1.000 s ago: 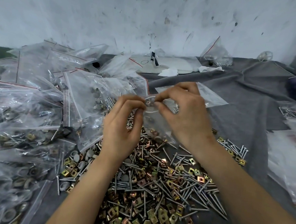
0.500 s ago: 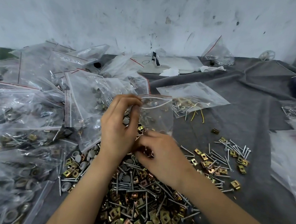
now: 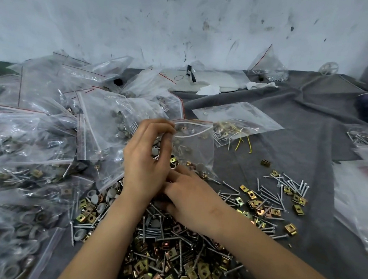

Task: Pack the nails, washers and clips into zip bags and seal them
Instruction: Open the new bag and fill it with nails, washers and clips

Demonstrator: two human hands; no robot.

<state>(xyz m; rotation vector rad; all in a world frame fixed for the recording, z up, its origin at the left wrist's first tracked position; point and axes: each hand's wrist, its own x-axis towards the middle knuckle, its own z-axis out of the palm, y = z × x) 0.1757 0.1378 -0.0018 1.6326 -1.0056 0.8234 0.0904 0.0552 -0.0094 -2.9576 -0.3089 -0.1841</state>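
Note:
My left hand [image 3: 144,164] pinches the open mouth of a clear zip bag [image 3: 196,148] and holds it upright above the pile; a few grey washers and clips show inside it. My right hand [image 3: 192,203] lies low on the big pile of nails, brass clips and grey washers [image 3: 166,261], just below the bag. Its fingers reach left, and my left wrist hides their tips. A smaller scatter of nails and clips [image 3: 274,199] lies to the right on the grey cloth [image 3: 311,156].
Several filled zip bags [image 3: 31,147] are heaped on the left. A flat bag with nails and yellow wires [image 3: 236,122] lies behind the held bag. More bags [image 3: 363,201] sit at the right edge. A stained white wall [image 3: 189,27] closes the back.
My right hand left the bag's mouth and dropped onto the pile, then slid left under my left wrist. My left hand kept holding the bag, whose mouth now gapes open.

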